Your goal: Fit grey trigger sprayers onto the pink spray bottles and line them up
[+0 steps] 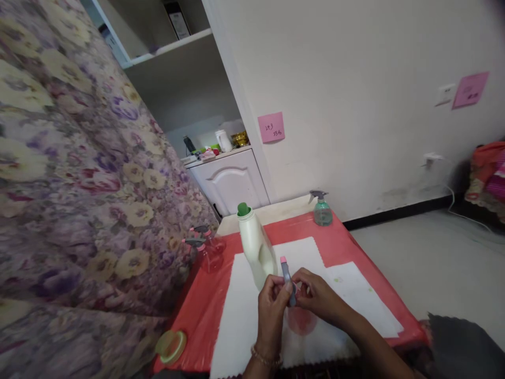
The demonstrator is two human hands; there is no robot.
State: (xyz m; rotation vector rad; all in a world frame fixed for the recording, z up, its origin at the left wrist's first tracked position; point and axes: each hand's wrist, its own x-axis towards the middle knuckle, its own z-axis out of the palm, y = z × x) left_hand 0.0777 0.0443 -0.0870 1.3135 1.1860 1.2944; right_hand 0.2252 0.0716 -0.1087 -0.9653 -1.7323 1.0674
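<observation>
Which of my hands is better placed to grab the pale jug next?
Probably your left hand: it's nearer the pale jug, while your right hand is on the spray head's far side. Both hands are occupied at that sprayer, though.

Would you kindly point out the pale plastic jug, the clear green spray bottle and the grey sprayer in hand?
Pale plastic jug (253, 241), head view: upper body.
Clear green spray bottle (323, 215), head view: body.
Grey sprayer (285, 271), head view: shaft below pink tip.

There are four spray bottles (323, 216), two of them near the table's (201, 334) left edge, one jug (252, 242), two pink notes (271, 127).
</observation>
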